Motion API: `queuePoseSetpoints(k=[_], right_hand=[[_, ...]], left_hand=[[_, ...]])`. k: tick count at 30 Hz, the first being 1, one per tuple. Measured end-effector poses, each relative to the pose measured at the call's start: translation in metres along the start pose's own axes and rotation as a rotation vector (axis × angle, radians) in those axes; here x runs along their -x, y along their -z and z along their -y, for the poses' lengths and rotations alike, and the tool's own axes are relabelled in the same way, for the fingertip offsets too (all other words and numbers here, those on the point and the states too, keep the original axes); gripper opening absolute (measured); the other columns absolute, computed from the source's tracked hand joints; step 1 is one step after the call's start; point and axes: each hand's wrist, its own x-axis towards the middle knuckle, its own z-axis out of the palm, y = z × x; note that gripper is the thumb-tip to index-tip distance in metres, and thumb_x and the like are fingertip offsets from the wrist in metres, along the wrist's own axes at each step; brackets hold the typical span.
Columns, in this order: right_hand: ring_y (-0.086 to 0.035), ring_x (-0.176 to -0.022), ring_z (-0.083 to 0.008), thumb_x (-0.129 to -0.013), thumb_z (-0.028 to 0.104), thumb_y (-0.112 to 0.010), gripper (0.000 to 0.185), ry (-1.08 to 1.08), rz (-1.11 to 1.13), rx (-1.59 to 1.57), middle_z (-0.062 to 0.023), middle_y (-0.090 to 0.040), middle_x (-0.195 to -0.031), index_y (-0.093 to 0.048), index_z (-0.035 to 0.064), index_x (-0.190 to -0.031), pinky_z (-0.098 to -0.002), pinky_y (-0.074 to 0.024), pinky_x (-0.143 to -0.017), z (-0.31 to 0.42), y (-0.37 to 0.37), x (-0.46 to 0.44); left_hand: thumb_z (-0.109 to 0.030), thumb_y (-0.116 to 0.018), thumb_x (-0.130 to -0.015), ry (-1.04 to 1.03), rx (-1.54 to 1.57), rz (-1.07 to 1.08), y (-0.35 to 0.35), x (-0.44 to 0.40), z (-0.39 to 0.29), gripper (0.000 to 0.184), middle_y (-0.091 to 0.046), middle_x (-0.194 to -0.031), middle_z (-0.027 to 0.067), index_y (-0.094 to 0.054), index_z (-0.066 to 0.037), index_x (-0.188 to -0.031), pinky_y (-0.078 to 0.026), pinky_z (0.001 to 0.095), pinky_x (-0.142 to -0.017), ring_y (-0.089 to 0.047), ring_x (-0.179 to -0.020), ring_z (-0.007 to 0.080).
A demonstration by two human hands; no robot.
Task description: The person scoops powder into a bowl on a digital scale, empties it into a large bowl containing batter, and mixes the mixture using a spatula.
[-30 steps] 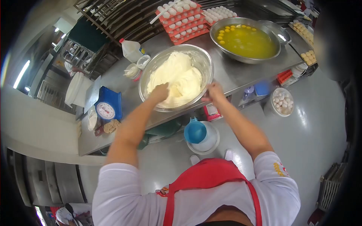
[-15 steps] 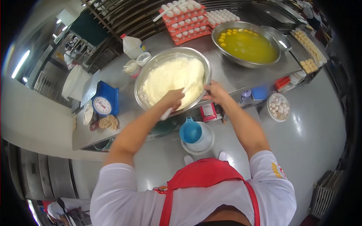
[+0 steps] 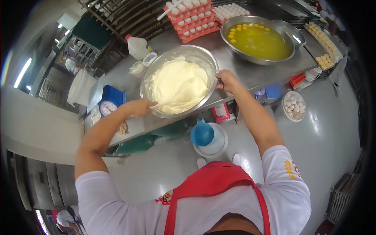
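Observation:
A wide metal bowl (image 3: 214,64) holds a pale, creamy mixture (image 3: 180,84) with folds on its surface. At the bowl's near left edge, my left hand (image 3: 138,107) is closed around a white spatula (image 3: 156,105); only a short piece of it shows, pointing at the mixture. My right hand (image 3: 227,81) grips the bowl's rim on the right side, fingers curled at the edge. The bowl rests on the steel table (image 3: 250,76), close to its front edge.
Behind stand stacked egg trays (image 3: 192,19) and a large bowl of yolks (image 3: 258,39). Left are a jug (image 3: 137,47), small tubs and a blue scale (image 3: 111,98). Below are a blue pitcher (image 3: 202,134) and an egg bucket (image 3: 293,105). Another person (image 3: 71,64) is far left.
My left hand has moved left with the spatula, from over the mixture to the bowl's left edge. The mixture's folds have changed shape. My right hand has stayed at the rim.

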Motion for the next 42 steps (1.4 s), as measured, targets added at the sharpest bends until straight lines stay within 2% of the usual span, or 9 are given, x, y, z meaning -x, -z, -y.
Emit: queuePoseSetpoints(k=[10, 14, 16, 19, 21, 26, 29, 35, 42], right_hand=[[-0.059, -0.07, -0.0185, -0.086, 0.011, -0.048, 0.028, 0.065, 0.021, 0.118, -0.0127, -0.054, -0.093, -0.04, 0.0002, -0.111, -0.0308, -0.0544, -0.051, -0.03, -0.011, 0.047], [-0.058, -0.067, -0.0192, -0.086, 0.013, -0.05, 0.025, 0.061, -0.094, 0.016, -0.0111, -0.054, -0.087, -0.045, -0.0005, -0.107, -0.0329, -0.0555, -0.052, -0.031, -0.017, 0.047], [-0.058, -0.063, -0.0219, -0.084, 0.011, -0.052, 0.025, 0.01, -0.033, -0.048, -0.0135, -0.056, -0.083, -0.049, -0.0033, -0.104, -0.0378, -0.0565, -0.05, -0.012, -0.01, 0.035], [-0.06, -0.072, -0.0243, -0.083, 0.008, -0.053, 0.015, -0.052, 0.012, 0.043, -0.0096, -0.054, -0.081, -0.048, 0.001, -0.095, -0.0388, -0.0549, -0.05, -0.002, -0.005, 0.006], [-0.058, -0.066, -0.0222, -0.082, 0.005, -0.053, 0.014, -0.053, 0.008, 0.039, -0.0095, -0.053, -0.079, -0.047, 0.0013, -0.094, -0.0367, -0.0545, -0.046, -0.011, -0.013, 0.012], [-0.061, -0.068, -0.0225, -0.082, 0.002, -0.047, 0.024, 0.03, 0.12, 0.108, -0.0176, -0.056, -0.09, -0.042, -0.0054, -0.105, -0.0336, -0.0552, -0.047, -0.022, -0.013, 0.037], [-0.061, -0.068, -0.0219, -0.081, 0.0, -0.046, 0.027, 0.034, 0.006, 0.001, -0.0179, -0.055, -0.09, -0.04, -0.006, -0.107, -0.0324, -0.0546, -0.045, -0.03, -0.025, 0.062], [-0.061, -0.072, -0.0263, -0.082, -0.003, -0.044, 0.023, 0.115, -0.018, -0.329, -0.0175, -0.052, -0.093, -0.039, -0.004, -0.104, -0.0324, -0.0549, -0.044, -0.054, -0.038, 0.064], [-0.061, -0.08, -0.0278, -0.084, -0.003, -0.042, 0.04, 0.079, 0.044, -0.279, -0.0192, -0.051, -0.103, -0.029, -0.0028, -0.121, -0.0329, -0.0577, -0.051, -0.05, -0.039, 0.077]], left_hand=[[-0.018, -0.048, -0.088, 0.194, 1.355, -0.307, -0.029, -0.11, -0.106, 0.047, -0.041, -0.052, 0.0036, -0.037, -0.011, -0.133, -0.03, 0.0274, -0.033, -0.036, -0.036, 0.0108], [-0.018, -0.048, -0.086, 0.198, 0.599, -0.401, -0.011, -0.08, -0.054, 0.05, -0.054, -0.065, 0.0121, -0.036, -0.009, -0.133, -0.043, 0.0342, -0.044, -0.051, -0.047, 0.0207], [-0.016, -0.046, -0.084, 0.323, -0.17, -0.197, -0.008, -0.032, -0.039, 0.05, -0.054, -0.109, 0.0266, -0.036, -0.007, -0.132, -0.04, 0.0445, -0.087, -0.052, -0.102, 0.038], [-0.016, -0.047, -0.084, 0.305, -0.18, 0.028, -0.001, 0.004, -0.011, 0.048, -0.054, -0.109, 0.0263, -0.039, -0.006, -0.13, -0.041, 0.0436, -0.086, -0.052, -0.103, 0.037], [-0.016, -0.049, -0.085, -0.193, -0.197, -0.046, -0.009, 0.01, -0.001, 0.048, -0.06, -0.093, 0.0207, -0.039, -0.007, -0.131, -0.047, 0.0387, -0.072, -0.06, -0.083, 0.0309], [-0.019, -0.05, -0.087, 0.155, 0.75, -0.147, -0.02, -0.049, -0.092, 0.047, -0.047, -0.055, 0.0046, -0.039, -0.009, -0.132, -0.039, 0.0293, -0.041, -0.042, -0.04, 0.0126], [-0.019, -0.051, -0.085, 0.258, 0.783, -0.285, -0.015, -0.086, -0.075, 0.048, -0.05, -0.055, 0.0076, -0.041, -0.009, -0.131, -0.04, 0.0311, -0.042, -0.044, -0.039, 0.0154], [-0.015, -0.05, -0.082, 0.199, -0.26, -0.266, -0.03, -0.017, 0.004, 0.052, -0.059, -0.094, 0.0256, -0.036, -0.005, -0.131, -0.046, 0.0438, -0.072, -0.06, -0.083, 0.0352], [-0.015, -0.046, -0.088, 0.012, 0.387, 0.019, -0.014, -0.012, -0.082, 0.048, -0.045, -0.055, 0.0056, -0.035, -0.014, -0.135, -0.038, 0.0281, -0.039, -0.04, -0.039, 0.0125]])
